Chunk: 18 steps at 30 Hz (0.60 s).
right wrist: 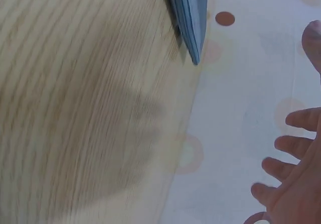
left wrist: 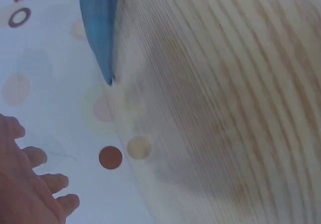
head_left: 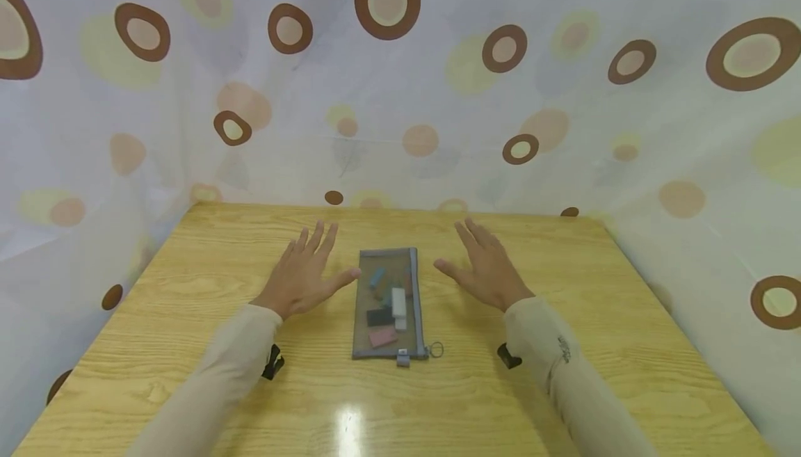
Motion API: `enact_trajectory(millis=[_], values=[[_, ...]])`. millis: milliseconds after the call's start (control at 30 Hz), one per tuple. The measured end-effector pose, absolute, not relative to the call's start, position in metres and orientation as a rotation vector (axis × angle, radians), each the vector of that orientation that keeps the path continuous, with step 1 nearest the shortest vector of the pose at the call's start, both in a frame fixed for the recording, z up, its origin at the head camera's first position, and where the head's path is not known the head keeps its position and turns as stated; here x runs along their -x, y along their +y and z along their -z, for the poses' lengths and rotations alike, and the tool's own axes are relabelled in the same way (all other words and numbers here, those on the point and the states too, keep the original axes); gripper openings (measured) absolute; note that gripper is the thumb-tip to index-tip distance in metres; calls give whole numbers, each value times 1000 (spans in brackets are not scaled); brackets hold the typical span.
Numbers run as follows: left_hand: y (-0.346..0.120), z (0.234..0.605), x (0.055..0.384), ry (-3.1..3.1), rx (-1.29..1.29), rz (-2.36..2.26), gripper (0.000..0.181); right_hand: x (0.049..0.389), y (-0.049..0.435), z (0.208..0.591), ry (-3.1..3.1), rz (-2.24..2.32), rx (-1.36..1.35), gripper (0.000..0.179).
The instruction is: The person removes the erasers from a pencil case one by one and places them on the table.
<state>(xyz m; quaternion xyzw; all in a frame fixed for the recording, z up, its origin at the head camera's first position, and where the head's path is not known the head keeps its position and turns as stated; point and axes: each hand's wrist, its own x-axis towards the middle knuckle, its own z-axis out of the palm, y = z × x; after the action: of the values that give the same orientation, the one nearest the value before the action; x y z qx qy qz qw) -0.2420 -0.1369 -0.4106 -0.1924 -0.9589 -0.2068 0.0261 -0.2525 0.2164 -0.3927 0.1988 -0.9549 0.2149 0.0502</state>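
Observation:
A grey mesh zip pouch (head_left: 369,283) lies flat on the wooden table between the two hands. Through its mesh show a pink block, a black block, white pieces and a small blue item; their exact kinds are unclear. A metal key ring (head_left: 436,350) hangs at its near right corner. To the left of the pouch, my left hand (head_left: 303,279) is held with fingers straight and spread, touching nothing. On the other side, my right hand (head_left: 488,269) is likewise spread, its thumb toward the pouch. Both wrist views show part of the pouch's edge (left wrist: 100,28) (right wrist: 191,23) and spread fingers.
The wooden table (head_left: 206,269) extends around the pouch on every side. A white curtain (head_left: 400,172) with brown and pastel circles encloses the back and both sides. Dark straps (head_left: 272,362) show under both wrists.

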Motion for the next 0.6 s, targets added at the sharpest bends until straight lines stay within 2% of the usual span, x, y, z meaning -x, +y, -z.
enact_trajectory(millis=[300, 467, 600], values=[[-107, 418, 224, -2978, 942, 800, 94, 233, 197, 401, -2998, -1021, -760, 79], [-86, 426, 210, -2899, 1191, 775, 78, 226, 185, 414, -3038, -1037, -881, 74], [-72, 431, 203, -2852, 1341, 761, 62, 223, 182, 419, -2980, -1010, -1004, 53]])
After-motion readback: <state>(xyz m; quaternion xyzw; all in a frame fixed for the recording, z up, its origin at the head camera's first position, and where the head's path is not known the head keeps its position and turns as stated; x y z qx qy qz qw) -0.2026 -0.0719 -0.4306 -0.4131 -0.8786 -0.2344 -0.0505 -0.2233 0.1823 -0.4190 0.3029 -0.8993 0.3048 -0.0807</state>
